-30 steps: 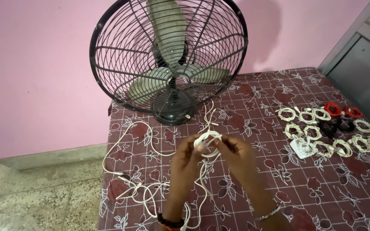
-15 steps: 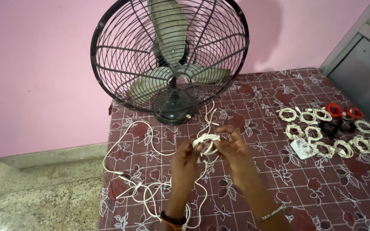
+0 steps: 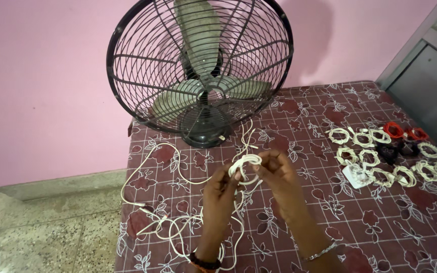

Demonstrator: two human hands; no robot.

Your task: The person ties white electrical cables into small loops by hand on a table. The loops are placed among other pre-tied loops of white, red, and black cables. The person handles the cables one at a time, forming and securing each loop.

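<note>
Both hands pinched shut on a small white cord coil (image 3: 245, 166), left hand (image 3: 222, 188) at 9 o'clock, right hand (image 3: 277, 176) at 3. The cord looks light, floppy and a bit springy, so best gripped across the loops. Loose cord (image 3: 170, 222) trails over the worktop (image 3: 299, 212); fan (image 3: 200, 71) at 12, finished coils (image 3: 390, 151) out at 3.

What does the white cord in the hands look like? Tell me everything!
The thin white cord looks like smooth plastic. Part of it is wound into a small round coil, pinched between the left hand and right hand above the flowered maroon cloth. The rest trails down in loose, tangled loops across the cloth towards the person.
</note>
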